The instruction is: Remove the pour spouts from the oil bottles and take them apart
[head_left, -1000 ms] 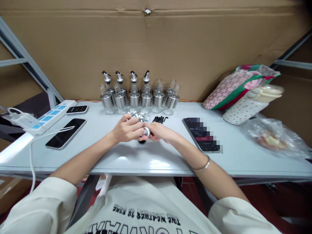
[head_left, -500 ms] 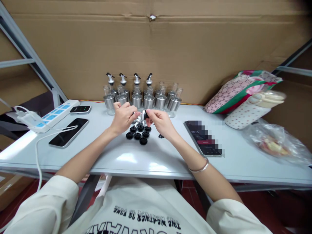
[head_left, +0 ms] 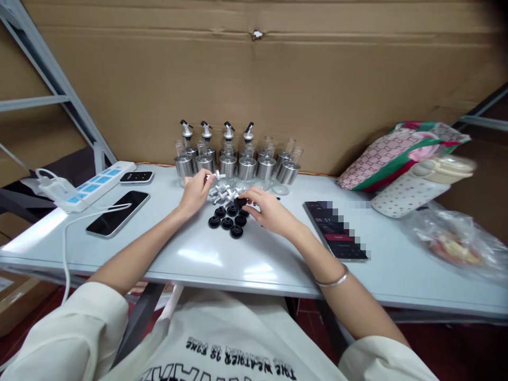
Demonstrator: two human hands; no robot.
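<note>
Silver spout (head_left: pixel 219 175): held near the loose spouts (head_left: pixel 223 194) on the worktop (head_left: pixel 234 259).
Left hand (head_left: pixel 194 193): nearly closed; the spout is pinched.
Right hand (head_left: pixel 270 209): part-open; a black stopper (head_left: pixel 240 202) is touched, grip unclear.
Both hands: picking of parts seems in hand; precise fingertip control is apparently needed next.

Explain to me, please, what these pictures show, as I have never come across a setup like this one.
There is no machine here: a person works with two bare hands, and the camera is worn on the head, looking forward and down. The left hand holds a silvery pourer part; the right hand is at a black stopper, though whether it grips it I cannot tell. On the tabletop lie more black stoppers and a pile of silvery parts; behind stand metal-sleeved glass bottles, four topped with pourer spouts. A smartphone lies on each side.
</note>
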